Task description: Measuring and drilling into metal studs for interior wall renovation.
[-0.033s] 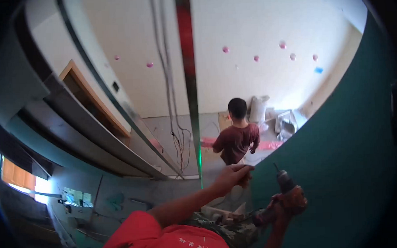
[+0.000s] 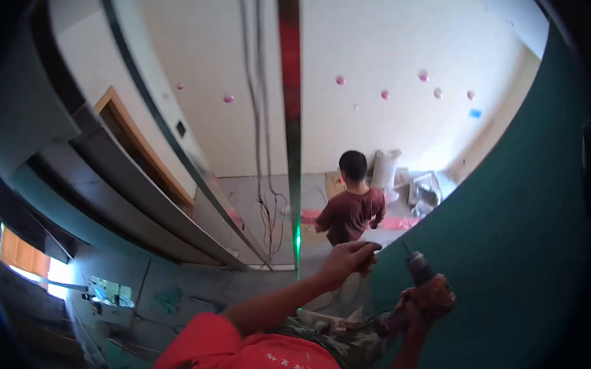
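My right hand (image 2: 413, 318) is wrapped round the handle of an orange and dark cordless drill (image 2: 435, 293). Its thin bit points up, a short way in front of the green board (image 2: 489, 242) on the right. Level with the drill's chuck, my left hand (image 2: 348, 261) is closed, thumb and fingers pressed together beside the board's left edge. What those fingers hold, if anything, is too small to make out. Between the two hands there is a gap.
A metal stud (image 2: 293, 118) stands upright ahead, with a green light line on its lower part. Cables (image 2: 256, 107) hang left of it. Beyond the board, a person in a maroon shirt (image 2: 356, 211) stands near sacks (image 2: 385, 169). A wooden door frame (image 2: 142, 151) is at left.
The view has shifted a little, so the stud and cables appear farther right. The drill's bit leans slightly more to the left. Both hands keep their grip.
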A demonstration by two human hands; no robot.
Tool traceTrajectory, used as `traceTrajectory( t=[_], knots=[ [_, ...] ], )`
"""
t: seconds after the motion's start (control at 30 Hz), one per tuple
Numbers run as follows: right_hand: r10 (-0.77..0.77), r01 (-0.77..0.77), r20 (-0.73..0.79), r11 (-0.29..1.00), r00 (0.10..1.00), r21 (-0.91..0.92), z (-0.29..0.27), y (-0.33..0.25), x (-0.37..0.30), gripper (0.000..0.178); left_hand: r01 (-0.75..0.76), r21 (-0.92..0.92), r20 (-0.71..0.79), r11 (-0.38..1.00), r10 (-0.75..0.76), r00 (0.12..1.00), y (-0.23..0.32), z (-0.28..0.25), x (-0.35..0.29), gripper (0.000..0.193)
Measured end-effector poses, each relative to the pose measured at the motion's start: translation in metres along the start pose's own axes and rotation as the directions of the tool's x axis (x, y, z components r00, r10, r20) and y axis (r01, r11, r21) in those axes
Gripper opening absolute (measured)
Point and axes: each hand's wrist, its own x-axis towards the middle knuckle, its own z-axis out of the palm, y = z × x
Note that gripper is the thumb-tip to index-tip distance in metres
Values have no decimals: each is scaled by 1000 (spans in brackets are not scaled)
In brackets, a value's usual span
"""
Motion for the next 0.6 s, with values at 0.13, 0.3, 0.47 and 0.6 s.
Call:
traceTrajectory(
  t=[0.13,0.3,0.47,0.6],
  knots=[
    [-166,138,214,981,963,140,112,-117,-44,25,-323,65,86,944,317,945,54,4,-25,28],
    [-375,313,268,917,887,245,127,-138,-41,27,-381,-205,39,902,396,917,109,23,-67,26],
    [-518,502,315,854,796,135,170,-181,-59,23,-520,-296,24,801,550,835,148,18,-84,25],
    [-558,531,364,828,746,180,184,-213,-61,22,-599,-331,49,729,647,761,177,29,-80,26]
  ],
)
